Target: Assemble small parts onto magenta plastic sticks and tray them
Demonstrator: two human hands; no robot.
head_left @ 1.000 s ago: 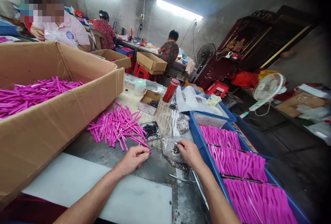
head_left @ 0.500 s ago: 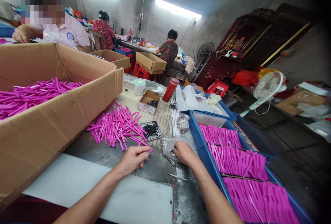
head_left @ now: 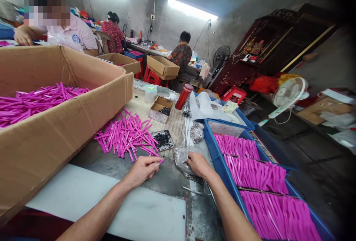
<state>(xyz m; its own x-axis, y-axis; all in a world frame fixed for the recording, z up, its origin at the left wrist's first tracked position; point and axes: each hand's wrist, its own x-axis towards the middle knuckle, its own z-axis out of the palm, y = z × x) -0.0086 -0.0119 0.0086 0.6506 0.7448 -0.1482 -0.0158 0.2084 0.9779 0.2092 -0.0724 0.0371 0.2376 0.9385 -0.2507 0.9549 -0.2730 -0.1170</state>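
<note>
Over the bench, my left hand (head_left: pixel 143 170) pinches a slim magenta strip (head_left: pixel 161 161), its end poking out past the thumb. My right hand (head_left: pixel 199 164) has its fingers bent together at a clear plastic bag (head_left: pixel 183 155); anything between the fingertips is hidden. Under the bag, a patterned tray (head_left: pixel 191 176) shows partly. Beyond my left hand lies a loose pile of magenta strips (head_left: pixel 125 133). Beside that pile sits a small tray of black pin-like pieces (head_left: pixel 162 140). A bag of silvery small parts (head_left: pixel 197 133) rests farther up the bench.
A big cardboard box (head_left: pixel 97 104) of magenta strips stands left. Rows of magenta pieces fill a blue bin (head_left: pixel 236 187) on the right. Farther back are a small carton (head_left: pixel 155 116), a red flask (head_left: pixel 184 97) and a lidded tub (head_left: pixel 150 94). Co-workers sit beyond.
Both hands stay almost where they were, the left still pinching the magenta strip and the right still at the plastic bag. The view shifts very slightly.
</note>
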